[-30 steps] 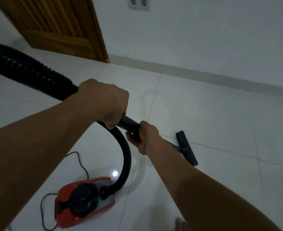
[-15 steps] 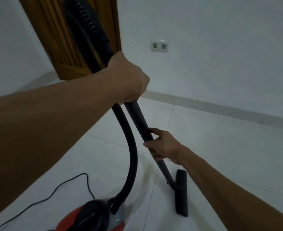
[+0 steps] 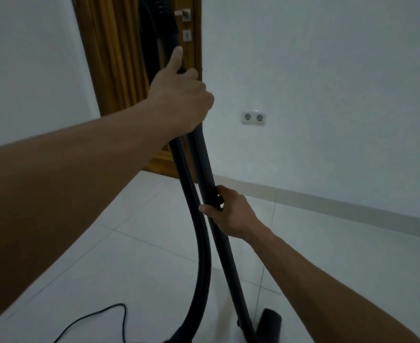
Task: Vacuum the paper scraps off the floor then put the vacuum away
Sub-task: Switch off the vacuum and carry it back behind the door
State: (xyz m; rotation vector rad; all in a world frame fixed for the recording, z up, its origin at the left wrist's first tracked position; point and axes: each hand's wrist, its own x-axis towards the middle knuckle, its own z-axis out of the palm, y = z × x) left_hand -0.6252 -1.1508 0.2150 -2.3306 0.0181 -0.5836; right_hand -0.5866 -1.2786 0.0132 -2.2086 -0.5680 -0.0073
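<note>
Vacuum body out of frame past bottom edge; only dark hose (image 3: 201,256) base shows there. Hose top cut off at upper edge, dark against door (image 3: 119,70). Floor nozzle (image 3: 269,325) half cut by bottom edge. Power cord (image 3: 100,318) runs off bottom edge. Left hand (image 3: 179,100) covers joint where hose meets wand (image 3: 219,231). Right hand (image 3: 233,214) fingertips hidden behind wand. Paper scraps on floor (image 3: 139,243): too dim to tell.

Left hand (image 3: 179,100) raised, fingers curled; right hand (image 3: 231,214) lower, gripping.
</note>
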